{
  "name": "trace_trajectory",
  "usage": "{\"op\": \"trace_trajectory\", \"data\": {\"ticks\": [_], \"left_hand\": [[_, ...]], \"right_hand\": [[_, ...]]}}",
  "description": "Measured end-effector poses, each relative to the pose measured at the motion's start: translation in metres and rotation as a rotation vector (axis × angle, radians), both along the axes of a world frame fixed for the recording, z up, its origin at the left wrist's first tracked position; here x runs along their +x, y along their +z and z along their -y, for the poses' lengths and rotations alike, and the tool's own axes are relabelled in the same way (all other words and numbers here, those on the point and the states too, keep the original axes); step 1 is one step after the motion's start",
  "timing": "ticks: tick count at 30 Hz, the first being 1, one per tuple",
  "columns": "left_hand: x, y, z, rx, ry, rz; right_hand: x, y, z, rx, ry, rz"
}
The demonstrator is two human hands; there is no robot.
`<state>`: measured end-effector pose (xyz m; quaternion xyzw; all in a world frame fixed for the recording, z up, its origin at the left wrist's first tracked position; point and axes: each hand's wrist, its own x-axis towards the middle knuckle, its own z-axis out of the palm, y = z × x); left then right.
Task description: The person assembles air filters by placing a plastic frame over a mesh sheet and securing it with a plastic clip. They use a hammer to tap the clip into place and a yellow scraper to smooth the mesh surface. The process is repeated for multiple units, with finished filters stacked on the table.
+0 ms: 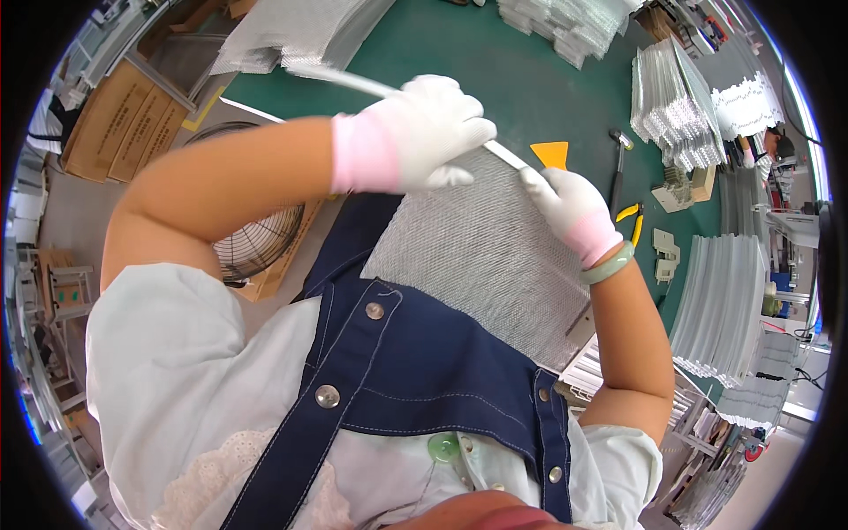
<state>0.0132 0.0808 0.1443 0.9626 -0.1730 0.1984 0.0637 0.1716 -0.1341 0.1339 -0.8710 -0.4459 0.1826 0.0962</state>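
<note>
Has most room straight ahead of left hand [433, 132], over green table [477, 66], as far as mesh stack [570, 22] well beyond. Gets tighter ahead-left, by a second mesh pile [305, 31] near far end of white strip [507, 156]. Drops away at table edge left of left hand, with fan [256, 243] behind left forearm and cardboard boxes [119, 115] farther left. Crowded around right hand [570, 208]: next to yellow scraper [550, 155] just ahead, then hammer [618, 168] and yellow-handled pliers [633, 216] just to the right, then pale stacked sheets [720, 305] farther right.

Grasping white strip with both gloved hands: closed over it on left, pinched near its right end between thumb and fingers on right. Held along far edge of grey mesh panel [468, 265], directly behind both grips; can't tell if touching that edge. Runs long and thin, long axis slanting from ahead-left of left hand back toward right hand. Sticks out well past left grip, pointing ahead-left; blurred on that side. Spans short gap between grips, exposed there. Reaches back from grips to navy apron [442, 353], as for grey mesh panel.
</note>
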Motion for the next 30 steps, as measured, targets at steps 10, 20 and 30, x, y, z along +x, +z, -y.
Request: {"op": "trace_trajectory", "data": {"ticks": [10, 20, 30], "left_hand": [[-0.114, -0.09, 0.058, -1.134, 0.231, -0.824], [-0.057, 0.065, 0.073, -1.223, -0.095, 0.333], [-0.01, 0.067, 0.148, -0.524, -0.251, 0.071]], "right_hand": [[0.016, -0.022, 0.043, 0.186, -0.256, -0.013], [0.007, 0.063, -0.009, 1.46, -0.169, -0.418], [0.019, -0.094, -0.083, 1.45, 0.711, -1.855]]}}
